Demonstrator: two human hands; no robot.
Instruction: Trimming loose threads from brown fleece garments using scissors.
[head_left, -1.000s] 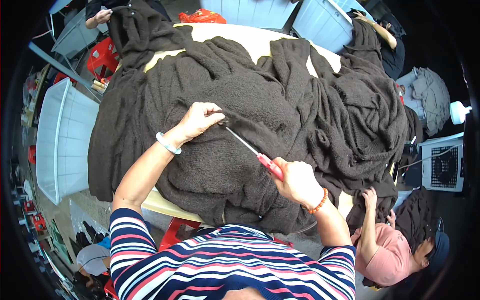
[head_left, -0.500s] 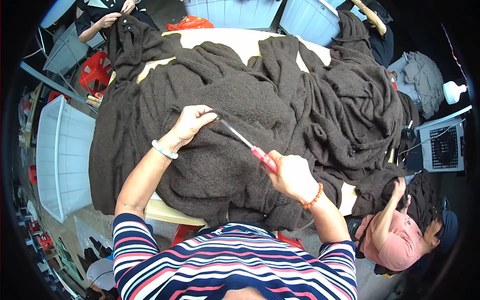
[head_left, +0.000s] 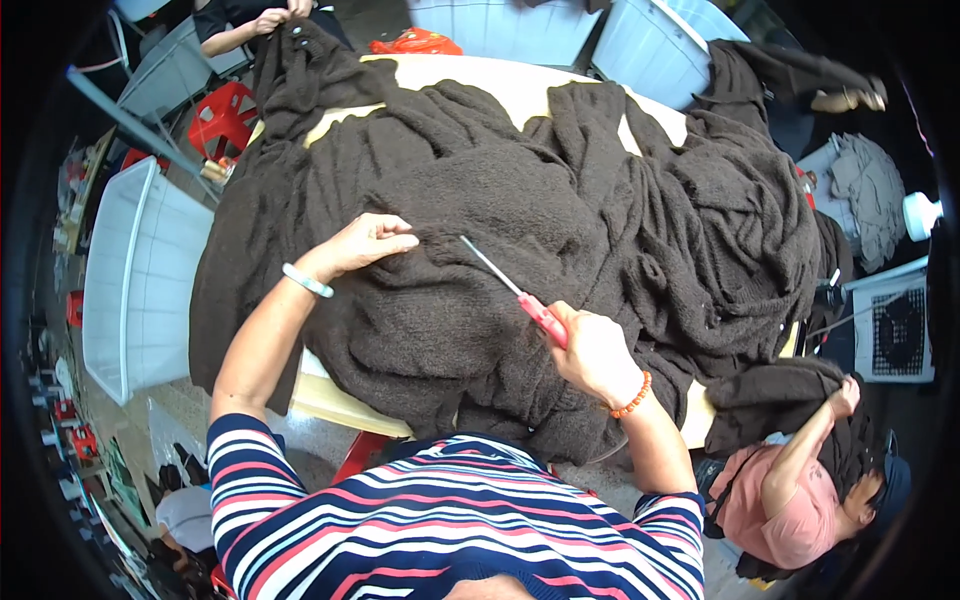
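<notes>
A big heap of dark brown knitted cloth [head_left: 430,330] covers most of the pale table in front of me. My left hand [head_left: 365,243] is just over the heap, left of its middle, thumb and fingers pinched together; whatever they hold, if anything, is too small to make out. In my right hand [head_left: 592,350] is a tool with a red handle [head_left: 541,318] and a long thin metal shaft [head_left: 490,263]. Its exact kind does not show. The shaft slants up and left over the cloth, its tip a short way right of my left fingertips.
Pale table edge [head_left: 345,402] shows near me. A white bin [head_left: 140,290] stands left, and others behind the table, where a red plastic bag [head_left: 416,42] lies. Co-workers handle brown garments: one far left, one far right, one in a pink shirt [head_left: 790,500] at the near right.
My left hand has drawn a little to the left, away from the tool's tip. My right hand keeps its grip on the tool. The near-right co-worker's hand has lifted cloth.
</notes>
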